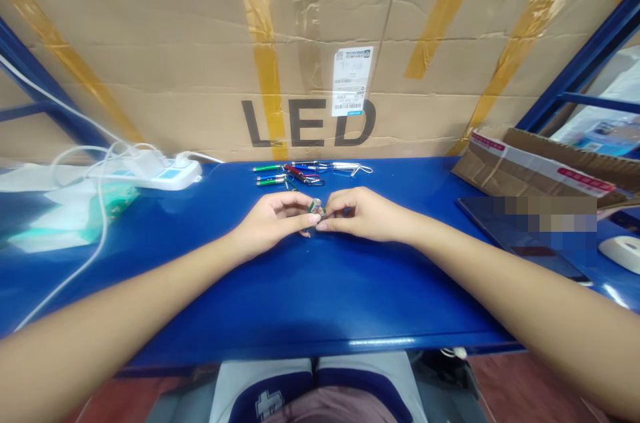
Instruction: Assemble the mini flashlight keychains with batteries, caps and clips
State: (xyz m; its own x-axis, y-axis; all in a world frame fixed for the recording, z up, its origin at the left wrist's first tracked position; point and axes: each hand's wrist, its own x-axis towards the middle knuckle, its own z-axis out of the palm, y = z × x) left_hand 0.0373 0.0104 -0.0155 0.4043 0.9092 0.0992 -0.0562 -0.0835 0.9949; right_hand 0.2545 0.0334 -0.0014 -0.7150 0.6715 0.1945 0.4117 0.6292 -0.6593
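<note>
In front of me, just above the blue table point(310, 296), my left hand point(273, 218) pinches a small silver-and-green cylindrical piece point(316, 205) between thumb and fingers. My right hand point(357, 213) meets it from the right, its thumb and fingertips closed beside the piece; the fingers hide what lies between them. Behind my hands lie several slim pen-shaped metal lights with clips: green ones point(270, 180), a dark red one point(297, 174), a black one point(306, 164) and a silver one point(344, 166).
On the left a white power strip point(175, 175) with tangled cables sits among plastic packaging point(65, 220). At right stand an open cardboard box point(540, 170), a dark flat device point(520, 243) and a white rounded object point(620, 253). A large LED carton point(200, 76) walls the back.
</note>
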